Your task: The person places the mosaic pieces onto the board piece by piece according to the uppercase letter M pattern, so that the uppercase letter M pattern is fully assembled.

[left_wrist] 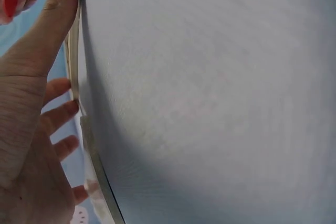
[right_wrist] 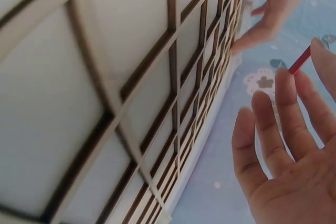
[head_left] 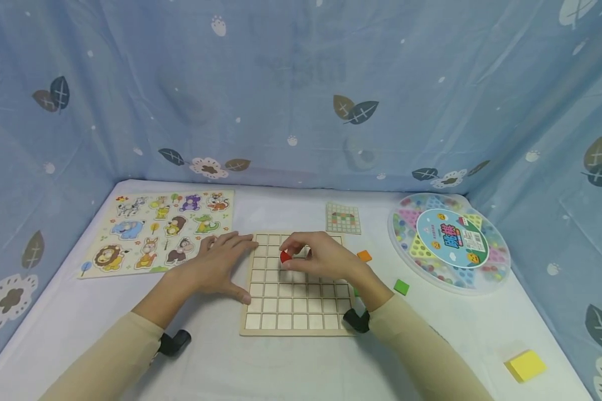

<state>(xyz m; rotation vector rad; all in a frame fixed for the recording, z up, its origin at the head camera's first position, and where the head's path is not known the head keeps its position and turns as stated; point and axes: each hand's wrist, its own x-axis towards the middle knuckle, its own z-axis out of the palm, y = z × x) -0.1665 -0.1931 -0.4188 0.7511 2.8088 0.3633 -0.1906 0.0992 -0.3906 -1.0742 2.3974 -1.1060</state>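
Observation:
A wooden grid board point(head_left: 285, 321) with square cells lies flat in the middle of the table. My right hand point(head_left: 321, 258) is over its upper part and pinches a small red tile point(head_left: 285, 257) between thumb and fingers. In the right wrist view the thin red tile point(right_wrist: 300, 60) is seen edge-on at the fingertips, apart from the board. At the board's left side my left hand point(head_left: 213, 268) rests with fingers spread, the thumb and fingertips touching the edge. The left wrist view shows that hand point(left_wrist: 37, 103) along the board's side.
An animal puzzle board point(head_left: 155, 234) lies at the left, and a small pattern card point(head_left: 343, 218) behind the grid. Right of the grid are an orange tile point(head_left: 364, 256), a green tile point(head_left: 401, 287), a round marble-game box point(head_left: 448, 242) and a yellow block point(head_left: 525, 366).

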